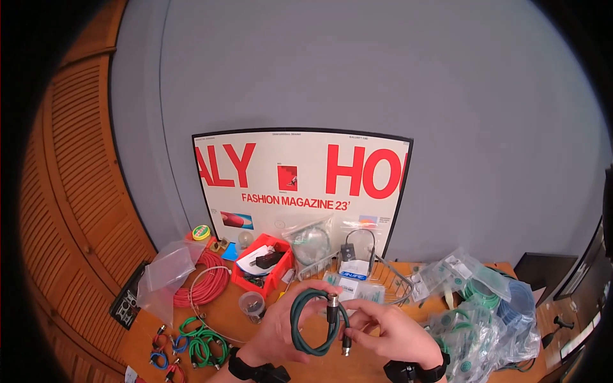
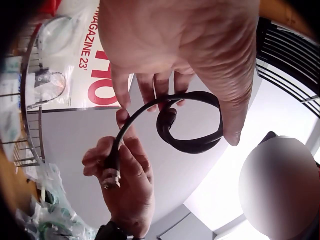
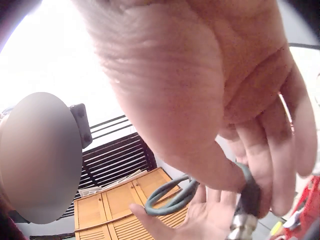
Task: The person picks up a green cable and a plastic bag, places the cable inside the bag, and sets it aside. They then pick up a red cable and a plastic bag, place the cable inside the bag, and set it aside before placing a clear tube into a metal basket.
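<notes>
A dark green cable, coiled into a loop of a few turns, hangs between my two hands over the table. My left hand holds the coil, its thumb on one side and fingers on the other in the left wrist view. One metal connector stands upright at the coil's right side. A second metal connector points down beside my right hand. In the right wrist view, the right thumb and fingers pinch the cable just behind a black-sleeved connector.
Green cables and a red cable coil lie at left. Behind my hands stand a red bin, a small clear cup and a wire rack. Plastic-bagged cables pile up at right. A poster leans against the wall.
</notes>
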### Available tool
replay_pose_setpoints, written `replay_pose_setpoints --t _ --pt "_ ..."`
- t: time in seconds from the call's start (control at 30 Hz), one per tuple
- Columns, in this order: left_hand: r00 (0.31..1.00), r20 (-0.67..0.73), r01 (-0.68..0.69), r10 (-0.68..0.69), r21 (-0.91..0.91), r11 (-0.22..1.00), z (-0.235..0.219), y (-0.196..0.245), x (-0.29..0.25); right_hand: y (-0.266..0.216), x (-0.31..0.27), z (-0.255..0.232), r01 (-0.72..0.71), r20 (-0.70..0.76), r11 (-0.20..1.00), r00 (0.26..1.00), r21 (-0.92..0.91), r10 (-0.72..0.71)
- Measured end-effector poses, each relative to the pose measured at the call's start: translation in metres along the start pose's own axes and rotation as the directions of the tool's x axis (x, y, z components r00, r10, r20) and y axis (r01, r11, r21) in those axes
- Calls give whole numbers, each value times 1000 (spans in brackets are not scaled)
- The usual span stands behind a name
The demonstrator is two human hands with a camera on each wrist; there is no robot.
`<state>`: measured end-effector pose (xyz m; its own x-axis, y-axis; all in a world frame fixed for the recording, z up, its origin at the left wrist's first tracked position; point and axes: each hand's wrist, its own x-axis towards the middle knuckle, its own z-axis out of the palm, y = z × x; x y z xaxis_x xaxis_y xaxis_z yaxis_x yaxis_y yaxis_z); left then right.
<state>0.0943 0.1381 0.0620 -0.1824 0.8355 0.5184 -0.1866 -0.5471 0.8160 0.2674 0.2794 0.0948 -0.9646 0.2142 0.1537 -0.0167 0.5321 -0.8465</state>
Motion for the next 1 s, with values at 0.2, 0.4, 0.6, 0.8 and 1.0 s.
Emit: replay_pose_setpoints --t 0.2,0.4,0.6,0.8,1.0 --pt "995 -77 -57 63 77 995 -12 -3 1 -13 -4 -8 0 -189 968 981 252 50" --pt "997 -54 -44 60 255 966 -13 -2 5 -10 -6 -11 52 -211 847 975 529 72" --pt "995 23 -95 100 572 814 -7 2 6 -22 -10 -9 -11 -219 893 968 450 122" --pt "999 -8 -30 51 716 697 -5 -1 4 -25 -5 4 23 -278 966 959 256 51" --pt "995 -11 -85 102 463 882 -6 -8 3 -30 -3 15 69 -368 982 930 178 2"
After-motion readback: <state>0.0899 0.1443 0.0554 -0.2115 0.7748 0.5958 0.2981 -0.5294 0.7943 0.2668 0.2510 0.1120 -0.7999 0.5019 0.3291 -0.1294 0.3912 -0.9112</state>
